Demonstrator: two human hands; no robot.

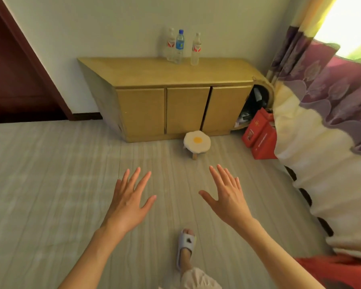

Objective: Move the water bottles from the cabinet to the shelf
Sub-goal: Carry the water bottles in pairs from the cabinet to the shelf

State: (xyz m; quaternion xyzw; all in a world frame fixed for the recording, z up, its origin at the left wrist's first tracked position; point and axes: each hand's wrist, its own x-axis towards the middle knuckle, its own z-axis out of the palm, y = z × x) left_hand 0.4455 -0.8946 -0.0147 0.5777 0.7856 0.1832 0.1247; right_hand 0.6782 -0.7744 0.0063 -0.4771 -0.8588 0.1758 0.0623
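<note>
Your slipper (184,250) and leg sit lowest in view, mid-stride on the floor (50,184). Both arms are stretched forward, palms down: left hand (127,202) and right hand (227,198) flat, fingers straight and spread, holding nothing. Looks like the approach step, no bottle picked yet. Three bottles stand upright on top of the cabinet (154,74), near the wall: red-label bottle (171,45) and blue-label bottle (179,46) just beside each other, third bottle (196,50) a little to their right. All well apart from your hands. Next: walk in, skirt the egg stool (197,142) in front of the doors, wrap fingers round a bottle body. Shelf not in view.
</note>
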